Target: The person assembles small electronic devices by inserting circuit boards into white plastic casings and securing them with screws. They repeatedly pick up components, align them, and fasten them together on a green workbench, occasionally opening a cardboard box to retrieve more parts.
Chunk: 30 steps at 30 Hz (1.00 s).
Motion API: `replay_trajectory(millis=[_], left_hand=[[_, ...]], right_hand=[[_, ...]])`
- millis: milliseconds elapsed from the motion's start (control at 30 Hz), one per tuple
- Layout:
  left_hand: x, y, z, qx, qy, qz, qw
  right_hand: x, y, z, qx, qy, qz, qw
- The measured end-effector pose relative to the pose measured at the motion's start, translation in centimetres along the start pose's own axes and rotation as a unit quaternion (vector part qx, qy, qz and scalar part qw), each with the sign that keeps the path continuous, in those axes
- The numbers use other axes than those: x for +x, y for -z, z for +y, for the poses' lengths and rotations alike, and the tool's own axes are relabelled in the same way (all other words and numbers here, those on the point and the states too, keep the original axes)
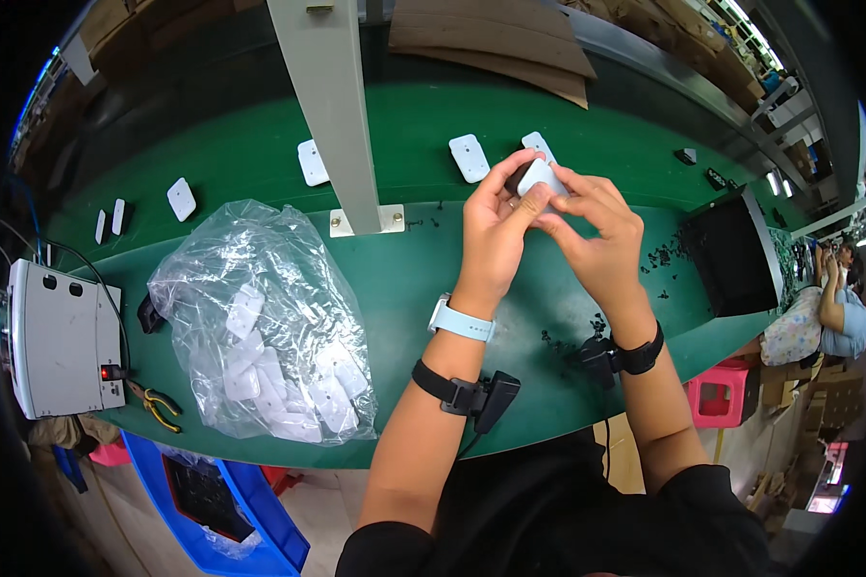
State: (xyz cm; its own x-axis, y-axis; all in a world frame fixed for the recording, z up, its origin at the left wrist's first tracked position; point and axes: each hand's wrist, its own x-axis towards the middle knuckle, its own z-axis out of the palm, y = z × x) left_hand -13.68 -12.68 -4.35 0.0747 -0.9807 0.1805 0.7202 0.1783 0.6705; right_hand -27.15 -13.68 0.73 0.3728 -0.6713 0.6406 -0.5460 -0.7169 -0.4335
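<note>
Both my hands meet above the far part of the green work table (423,317). Between them is a small white plastic case (543,177) with rounded corners and a dark side. My left hand (494,226) is closed on its left side, thumb over its face. The fingers and thumb of my right hand (601,223) grip its right side. Just beyond my fingers another white case (536,144) lies on the green belt (404,125). A similar white case (469,158) with small holes lies left of it.
A clear plastic bag (212,245) of white cases covers the table's left. Beside it are yellow-handled pliers (161,406) and a grey box-shaped device (63,337). A metal post (332,115) rises behind. Right are a black bin (736,255) and scattered small black parts (662,257). A person (842,298) sits far right.
</note>
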Motion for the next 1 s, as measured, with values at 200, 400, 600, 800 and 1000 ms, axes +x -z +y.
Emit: replay_trajectory(millis=[200, 400, 600, 800, 1000], left_hand=[[0.1, -0.1, 0.9, -0.050, 0.057, -0.054, 0.996], [0.5, 0.9, 1.4, -0.077, 0.031, -0.117, 0.990], [0.3, 2.0, 0.8, -0.114, 0.010, -0.136, 0.984], [0.4, 2.1, 0.4, -0.066, -0.023, -0.120, 0.990], [0.8, 1.2, 0.2, 0.136, 0.003, -0.037, 0.990]], right_hand=[[0.9, 0.8, -0.2, 0.250, -0.181, -0.041, 0.950], [0.8, 1.8, -1.3, 0.078, -0.097, -0.003, 0.992], [0.9, 2.3, -2.4, -0.030, 0.086, 0.052, 0.994], [0.4, 2.4, -2.9, -0.038, 0.032, 0.034, 0.998], [0.2, 1.6, 0.8, 0.072, -0.119, -0.060, 0.988]])
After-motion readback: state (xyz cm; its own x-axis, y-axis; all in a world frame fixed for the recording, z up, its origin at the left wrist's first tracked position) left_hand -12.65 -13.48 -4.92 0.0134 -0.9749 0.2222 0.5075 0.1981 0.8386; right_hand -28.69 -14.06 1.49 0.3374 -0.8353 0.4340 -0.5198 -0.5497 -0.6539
